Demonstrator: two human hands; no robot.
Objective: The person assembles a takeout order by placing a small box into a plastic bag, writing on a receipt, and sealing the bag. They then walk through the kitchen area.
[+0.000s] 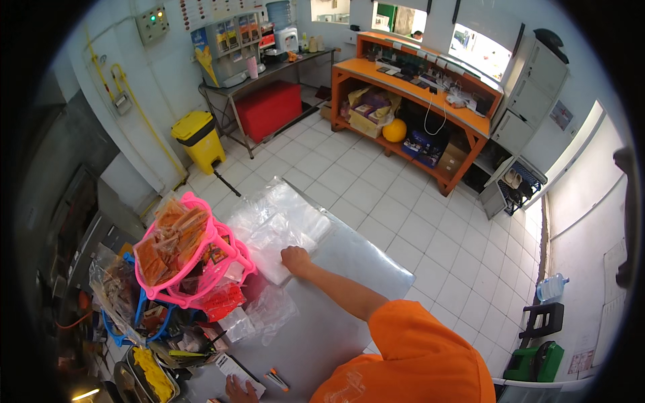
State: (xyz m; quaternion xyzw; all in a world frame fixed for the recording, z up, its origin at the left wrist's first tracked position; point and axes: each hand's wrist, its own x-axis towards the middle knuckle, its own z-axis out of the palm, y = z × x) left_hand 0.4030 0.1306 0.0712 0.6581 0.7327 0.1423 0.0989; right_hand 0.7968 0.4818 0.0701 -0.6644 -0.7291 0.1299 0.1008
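Observation:
My right hand (pixel 296 260), its fingers curled, lies at the near edge of a pile of clear plastic bags (pixel 282 221) on the metal table (pixel 347 252); whether it grips a bag is unclear. At the bottom of the view my left hand (pixel 241 390) rests with fingers apart on a printed paper pad (pixel 241 373). Orange-and-white pens (pixel 277 379) lie just right of the pad. Beside the bags stands a pink plastic basket rack (pixel 221 237) holding bagged orange food (pixel 174 237). A red packet (pixel 223 301) and loose clear bags (pixel 269 310) lie between the two hands.
A tray of yellow food (pixel 151 375), a blue basket (pixel 138 302) and assorted packets crowd the table's left side. Across the tiled floor (pixel 373 201) stand a yellow pedal bin (pixel 199 141), a drinks dispenser (pixel 234 40) on a steel table and an orange wooden workbench (pixel 403 80).

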